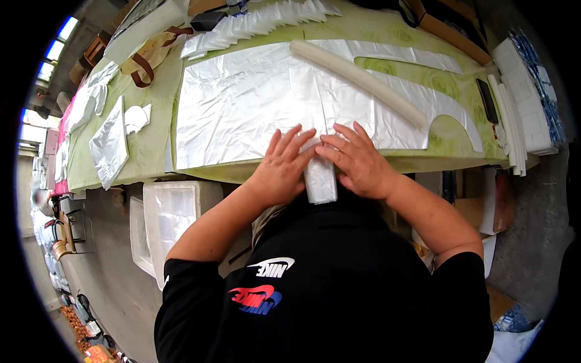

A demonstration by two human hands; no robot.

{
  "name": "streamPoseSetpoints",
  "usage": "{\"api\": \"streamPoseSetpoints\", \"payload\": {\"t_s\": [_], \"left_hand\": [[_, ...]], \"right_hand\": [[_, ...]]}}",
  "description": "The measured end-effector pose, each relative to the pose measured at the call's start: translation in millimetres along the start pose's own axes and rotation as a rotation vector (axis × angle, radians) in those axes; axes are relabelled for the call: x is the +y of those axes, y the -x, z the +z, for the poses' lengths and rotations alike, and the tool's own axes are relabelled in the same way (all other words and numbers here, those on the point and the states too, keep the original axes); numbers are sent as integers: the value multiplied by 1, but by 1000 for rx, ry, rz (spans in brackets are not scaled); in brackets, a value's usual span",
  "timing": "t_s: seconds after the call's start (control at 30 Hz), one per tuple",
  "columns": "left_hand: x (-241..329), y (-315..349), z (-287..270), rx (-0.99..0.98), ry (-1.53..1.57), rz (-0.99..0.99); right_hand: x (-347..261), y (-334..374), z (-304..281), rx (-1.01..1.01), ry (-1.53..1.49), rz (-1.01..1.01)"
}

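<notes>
A large white plastic vest bag [242,91] lies flat across the table, its handle loops stretching to the right. A narrow folded strip of white plastic [321,181] runs down its middle and hangs over the near edge toward me. My left hand [282,160] rests on the strip's left side, fingers spread. My right hand [357,158] lies opposite on its right side, fingers also stretched out. The fingertips almost meet over the strip; the thumbs are partly hidden. Beyond my right hand, a long pale roller tube [360,81] lies diagonally on the bag.
Folded plastic bags [254,27] lie in an overlapping row at the back. Loose plastic pieces [110,142] and a yellowish bag with brown handles [145,60] lie at left. A dark phone [486,101] sits at right. White plastic bins [175,212] stand below the table's near edge.
</notes>
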State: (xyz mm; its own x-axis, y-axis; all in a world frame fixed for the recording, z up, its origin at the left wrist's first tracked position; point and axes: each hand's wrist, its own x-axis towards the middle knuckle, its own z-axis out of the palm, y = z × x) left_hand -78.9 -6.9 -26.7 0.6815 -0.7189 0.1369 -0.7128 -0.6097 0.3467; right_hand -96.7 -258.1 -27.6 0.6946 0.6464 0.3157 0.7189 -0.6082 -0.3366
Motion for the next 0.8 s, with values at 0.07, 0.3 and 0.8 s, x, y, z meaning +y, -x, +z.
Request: {"api": "streamPoseSetpoints", "payload": {"t_s": [0.07,0.3,0.8], "left_hand": [[-6,-9,1,132,-42,-11],[-10,-19,1,212,94,-99],[-27,-36,3,277,528,-402]], "right_hand": [[4,-7,0,5,-10,42],[8,-25,-4,5,-68,76],[27,-103,-11,-158,-311,864]]}}
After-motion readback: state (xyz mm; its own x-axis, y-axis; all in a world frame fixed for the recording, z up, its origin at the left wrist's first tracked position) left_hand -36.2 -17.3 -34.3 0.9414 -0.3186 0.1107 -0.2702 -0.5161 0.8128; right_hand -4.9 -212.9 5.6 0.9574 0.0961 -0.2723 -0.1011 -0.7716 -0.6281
